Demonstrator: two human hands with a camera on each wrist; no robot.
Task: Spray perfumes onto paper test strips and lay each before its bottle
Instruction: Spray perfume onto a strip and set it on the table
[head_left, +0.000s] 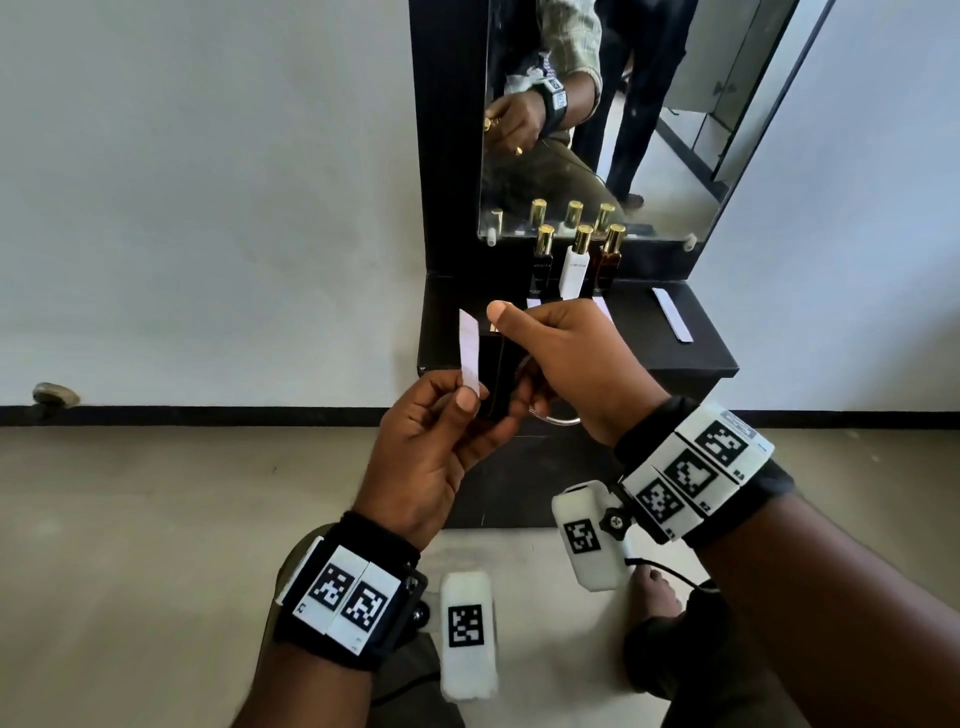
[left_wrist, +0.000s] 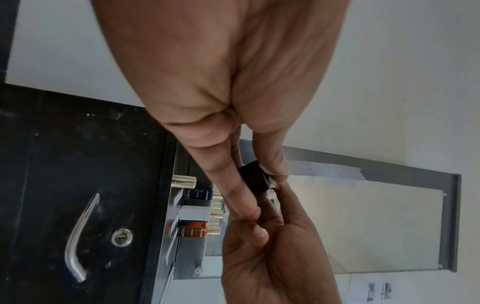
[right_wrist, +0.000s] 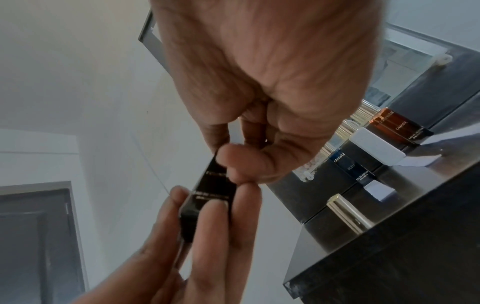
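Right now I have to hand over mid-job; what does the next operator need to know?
Left hand pinches a paper strip upright and steadies the base of the black bottle.
Right hand grips that bottle, uncapped; its gold cap lies on the shelf.
Three capped bottles stand at the mirror, a strip lying before each.
One spare strip lies to the right.
Left: spray this strip, lay it down, recap and stand the bottle.

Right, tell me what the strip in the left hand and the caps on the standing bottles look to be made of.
Strip: thin, matte white paper or card, seemingly; it stands flat and stiff between the left hand's fingertips. Caps: shiny gold, with bright highlights; metal or metallised plastic, the pictures cannot settle which.
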